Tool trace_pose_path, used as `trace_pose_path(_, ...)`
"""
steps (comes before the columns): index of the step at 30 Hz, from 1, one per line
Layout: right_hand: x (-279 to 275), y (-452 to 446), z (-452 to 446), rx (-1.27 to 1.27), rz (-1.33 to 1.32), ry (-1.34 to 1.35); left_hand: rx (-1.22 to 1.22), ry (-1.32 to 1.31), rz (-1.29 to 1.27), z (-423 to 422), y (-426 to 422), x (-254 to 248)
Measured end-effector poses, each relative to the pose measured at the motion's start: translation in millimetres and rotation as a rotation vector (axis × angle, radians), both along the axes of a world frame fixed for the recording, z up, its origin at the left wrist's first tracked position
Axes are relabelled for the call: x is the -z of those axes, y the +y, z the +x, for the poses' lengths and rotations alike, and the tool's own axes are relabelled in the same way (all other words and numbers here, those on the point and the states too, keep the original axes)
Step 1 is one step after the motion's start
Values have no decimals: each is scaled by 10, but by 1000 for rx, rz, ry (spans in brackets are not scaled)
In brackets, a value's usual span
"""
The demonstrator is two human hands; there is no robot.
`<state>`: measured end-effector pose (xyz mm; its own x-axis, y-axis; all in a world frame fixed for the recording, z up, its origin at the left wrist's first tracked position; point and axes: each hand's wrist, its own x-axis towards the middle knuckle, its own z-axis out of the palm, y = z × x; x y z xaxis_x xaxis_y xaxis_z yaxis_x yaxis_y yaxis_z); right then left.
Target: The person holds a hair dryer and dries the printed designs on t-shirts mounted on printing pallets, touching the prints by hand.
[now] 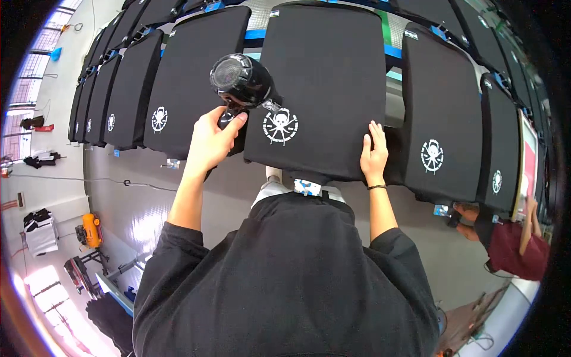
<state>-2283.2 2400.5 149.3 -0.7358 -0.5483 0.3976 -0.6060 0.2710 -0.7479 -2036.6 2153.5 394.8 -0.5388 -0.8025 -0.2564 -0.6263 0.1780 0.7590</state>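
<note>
My left hand (211, 140) is wrapped round the handle of a black handheld blower (244, 80). The blower's narrow nozzle end hangs just above a white skull-like round print (280, 126) on a black cloth panel (327, 77). Flat against the right edge of this panel, near its lower corner, lies my right hand (374, 153) with its fingers stretched out, holding nothing.
More black panels with the same print stand in a row at left (196, 77) and right (443, 113). A co-worker in a dark red top (520, 250) is at the far right, by a framed screen (528, 154). An orange machine (91, 231) stands on the left.
</note>
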Motion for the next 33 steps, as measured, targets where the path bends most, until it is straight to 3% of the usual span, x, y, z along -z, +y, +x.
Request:
trace_pose_path(4,78,228,38,111,39,-63,116,-48,25,-3,136,5)
trace_pose_path(8,202,516,195,88,-47,-444,59,-97,116,172,294,-131)
trace_pose_path(10,232,628,276,47,-42,-461,44,-44,132,200,289,-129)
trace_pose_path(12,337,675,316,20,-243,-817,-3,-40,-14,190,254,-98)
trace_pose_path(18,617,896,196,62,-313,-1003,-40,8,126,104,149,32)
trace_pose_path(20,836,1166,145,172,-333,-1377,-14,-31,-39,136,141,65)
trace_pose_path(22,686,1269,358,272,-137,-1196,-27,-36,-52,242,142,69)
trace_pose_path(26,1521,2138,786,160,305,-1078,-93,-57,61,469,250,-47)
trace_pose_path(27,2027,2462,934,250,582,-831,-94,-61,77,483,302,-96)
trace_pose_path(29,1864,2647,1221,268,958,-906,-71,-58,103,514,403,-93)
trace_pose_path(33,1618,2503,1234,263,1035,-1073,19,-24,166,400,453,19)
